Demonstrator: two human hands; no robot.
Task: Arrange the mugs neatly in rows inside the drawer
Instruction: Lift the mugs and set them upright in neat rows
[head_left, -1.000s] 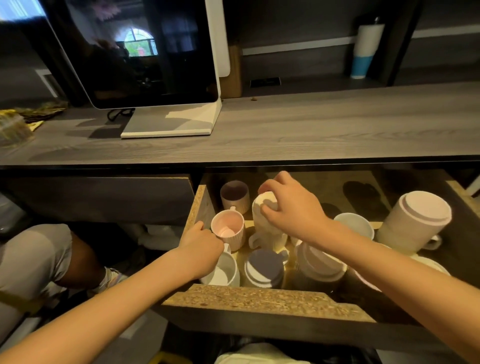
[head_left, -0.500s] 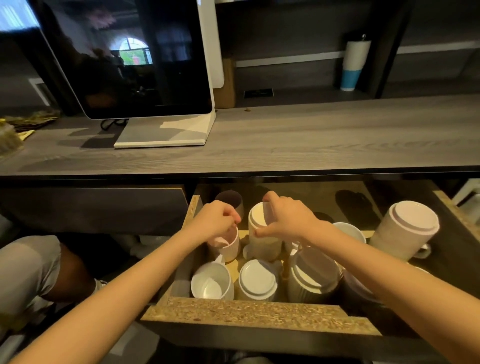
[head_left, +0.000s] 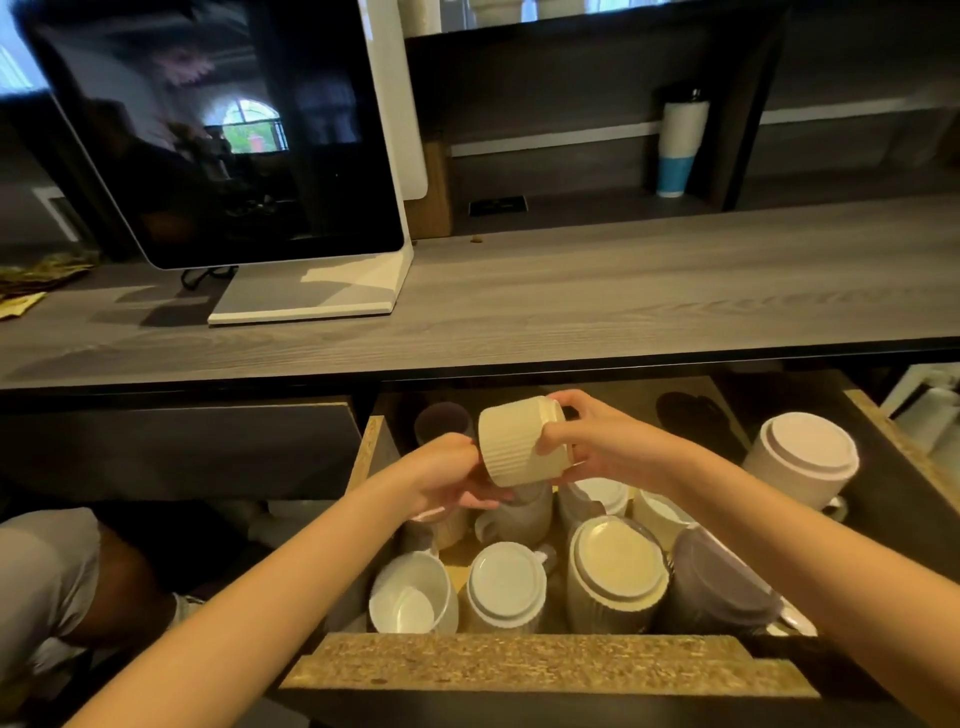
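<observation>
A cream ribbed mug is held tilted above the open drawer, base toward the right. My right hand grips its base end and my left hand holds its rim end from below. Under them stand several mugs: an upright white mug at front left, an upside-down white mug beside it, an upside-down cream ribbed mug, and a greyish upside-down mug. A dark mug stands at the back left. A large upside-down mug leans at the right.
The grey wooden counter overhangs the back of the drawer. On it stand a monitor on a white stand and, further back, a white and blue tumbler. A person's knee in grey cloth is at the lower left.
The cream ribbed mug has been lifted out of the drawer and tipped on its side. My left hand left the pink-lined mug and came up to the lifted mug.
</observation>
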